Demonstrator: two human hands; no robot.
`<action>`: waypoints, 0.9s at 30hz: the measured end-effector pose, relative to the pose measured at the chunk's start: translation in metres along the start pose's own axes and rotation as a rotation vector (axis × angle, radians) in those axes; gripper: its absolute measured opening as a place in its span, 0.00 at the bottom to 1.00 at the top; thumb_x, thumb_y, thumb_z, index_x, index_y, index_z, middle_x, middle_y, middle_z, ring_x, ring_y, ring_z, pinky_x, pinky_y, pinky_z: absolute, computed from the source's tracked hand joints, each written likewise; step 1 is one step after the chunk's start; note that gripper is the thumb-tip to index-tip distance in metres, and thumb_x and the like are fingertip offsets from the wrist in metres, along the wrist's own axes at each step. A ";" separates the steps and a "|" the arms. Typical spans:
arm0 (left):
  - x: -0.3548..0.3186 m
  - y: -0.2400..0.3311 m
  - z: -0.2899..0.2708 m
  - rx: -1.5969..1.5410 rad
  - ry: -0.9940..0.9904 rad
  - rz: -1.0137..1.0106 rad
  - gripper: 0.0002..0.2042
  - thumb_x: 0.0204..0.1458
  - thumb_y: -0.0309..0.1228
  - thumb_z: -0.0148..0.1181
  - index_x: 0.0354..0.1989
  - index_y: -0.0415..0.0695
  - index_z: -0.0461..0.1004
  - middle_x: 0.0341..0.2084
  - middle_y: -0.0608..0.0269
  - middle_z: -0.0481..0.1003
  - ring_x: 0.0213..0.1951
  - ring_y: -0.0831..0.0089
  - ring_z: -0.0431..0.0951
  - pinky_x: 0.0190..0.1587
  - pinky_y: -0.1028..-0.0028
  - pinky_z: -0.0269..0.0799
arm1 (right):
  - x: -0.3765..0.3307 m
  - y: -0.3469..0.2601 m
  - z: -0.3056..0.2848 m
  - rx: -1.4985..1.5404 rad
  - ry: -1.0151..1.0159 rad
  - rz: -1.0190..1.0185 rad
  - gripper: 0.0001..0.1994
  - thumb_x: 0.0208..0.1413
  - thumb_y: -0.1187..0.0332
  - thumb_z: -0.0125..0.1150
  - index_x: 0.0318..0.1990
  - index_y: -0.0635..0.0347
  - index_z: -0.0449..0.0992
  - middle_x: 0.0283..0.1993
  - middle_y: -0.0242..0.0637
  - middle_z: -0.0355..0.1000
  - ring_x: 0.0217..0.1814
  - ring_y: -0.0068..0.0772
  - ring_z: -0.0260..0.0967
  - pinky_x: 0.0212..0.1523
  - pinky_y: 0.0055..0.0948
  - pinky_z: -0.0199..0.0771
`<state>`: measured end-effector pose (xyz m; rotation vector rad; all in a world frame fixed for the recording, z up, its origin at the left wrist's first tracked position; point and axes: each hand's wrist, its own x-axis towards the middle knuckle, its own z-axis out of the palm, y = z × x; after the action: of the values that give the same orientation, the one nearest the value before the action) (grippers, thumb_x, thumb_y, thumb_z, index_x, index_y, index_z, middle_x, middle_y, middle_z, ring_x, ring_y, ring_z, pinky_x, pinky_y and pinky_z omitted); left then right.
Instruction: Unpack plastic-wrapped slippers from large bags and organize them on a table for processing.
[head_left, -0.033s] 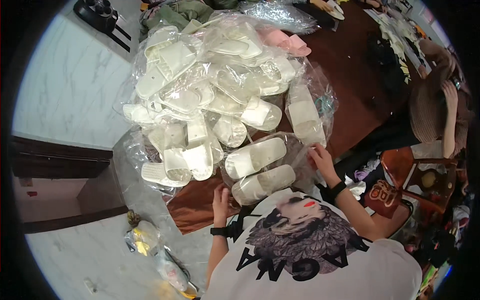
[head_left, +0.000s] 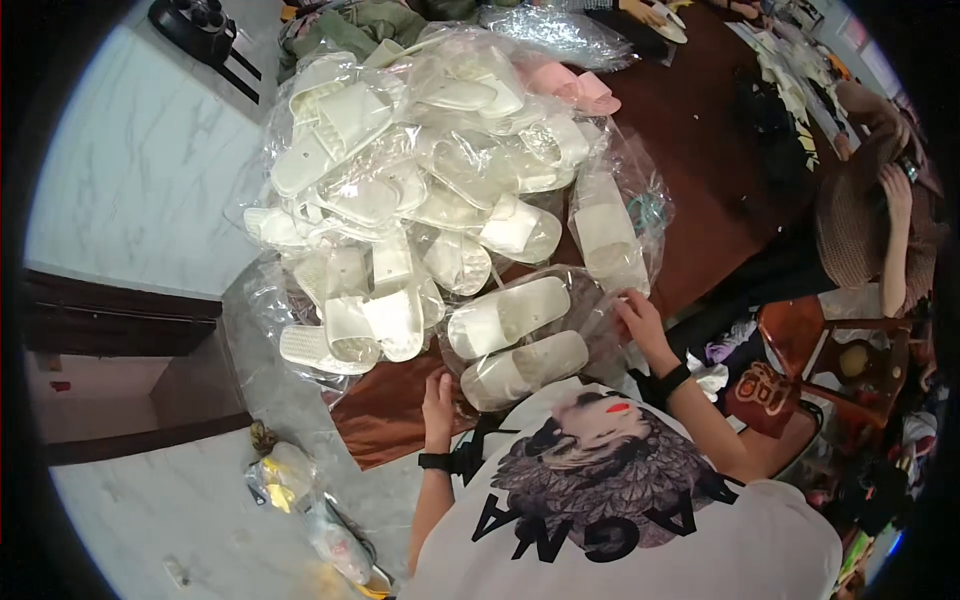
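In front of me, at the near edge of the brown table, lies a pair of white slippers [head_left: 510, 318] in a clear plastic bag [head_left: 598, 335]. My right hand [head_left: 640, 322] is at the bag's right side, its fingers closed on the loose plastic. To the left of the pair, my left hand [head_left: 438, 405] rests at the table edge with its fingers stretched out, holding nothing that I can see. Another bagged white slipper [head_left: 608, 240] lies just beyond my right hand. A large heap of bagged white slippers [head_left: 365, 195] covers the table's left part.
Pink slippers [head_left: 570, 85] lie at the heap's far right. The brown table [head_left: 715, 180] stretches to the right, where a person in a brown knit top [head_left: 860, 210] sits. A wooden chair [head_left: 795, 335] stands at right. Bags [head_left: 290, 475] lie on the floor at left.
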<state>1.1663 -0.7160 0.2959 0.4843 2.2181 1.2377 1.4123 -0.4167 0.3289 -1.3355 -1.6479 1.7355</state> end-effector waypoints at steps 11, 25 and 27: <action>0.035 0.000 0.006 0.025 -0.073 0.121 0.11 0.60 0.32 0.50 0.40 0.37 0.75 0.30 0.52 0.77 0.34 0.68 0.76 0.38 0.71 0.70 | -0.017 0.007 0.009 0.432 0.037 0.299 0.08 0.60 0.63 0.52 0.41 0.55 0.71 0.37 0.34 0.72 0.35 0.27 0.70 0.34 0.30 0.71; 0.060 -0.014 0.003 -0.185 -0.222 0.001 0.11 0.58 0.35 0.57 0.41 0.39 0.73 0.23 0.60 0.77 0.25 0.76 0.75 0.27 0.74 0.69 | 0.009 0.038 0.030 -0.089 -0.279 0.118 0.17 0.54 0.74 0.53 0.52 0.63 0.70 0.34 0.30 0.72 0.32 0.20 0.69 0.31 0.21 0.71; 0.065 -0.024 0.005 -0.186 -0.222 -0.008 0.11 0.58 0.35 0.57 0.41 0.39 0.72 0.23 0.59 0.76 0.26 0.74 0.76 0.28 0.73 0.70 | 0.021 0.039 0.027 -0.050 -0.351 0.284 0.17 0.56 0.72 0.53 0.54 0.60 0.66 0.41 0.35 0.73 0.40 0.27 0.73 0.38 0.29 0.77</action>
<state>1.1176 -0.6891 0.2550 0.5115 1.8984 1.3044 1.3923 -0.4236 0.2815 -1.4060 -1.7581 2.2137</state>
